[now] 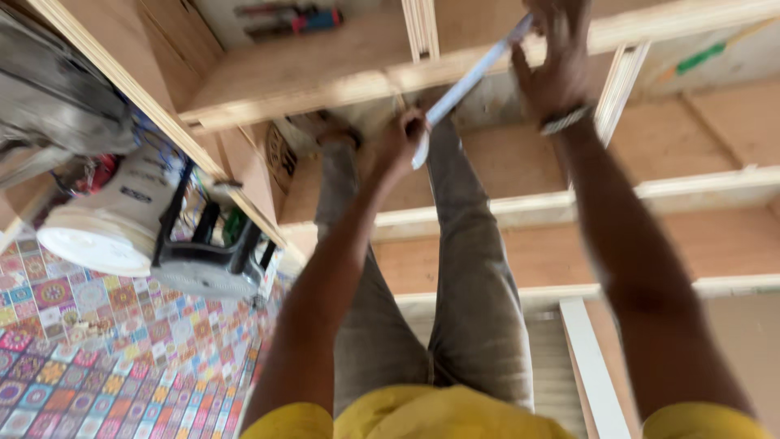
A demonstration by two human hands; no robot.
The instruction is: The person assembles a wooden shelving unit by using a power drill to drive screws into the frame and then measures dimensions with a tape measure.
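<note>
I look down past my yellow shirt and grey trousers at a plywood cabinet frame [325, 69] lying on the floor. A long pale flat ruler [471, 77] runs slantwise across a plywood board. My left hand [400, 142] grips its near lower end. My right hand [556, 61], with a band on the wrist, presses on its far upper end near a shelf edge. The picture is blurred by motion.
A white bucket [106, 219] and a black stool [207, 256] stand on the colourful patterned floor [97, 349] at the left. A red and blue tool [296, 20] lies at the top. Wooden shelves [650, 191] and a white strip [589, 366] lie at the right.
</note>
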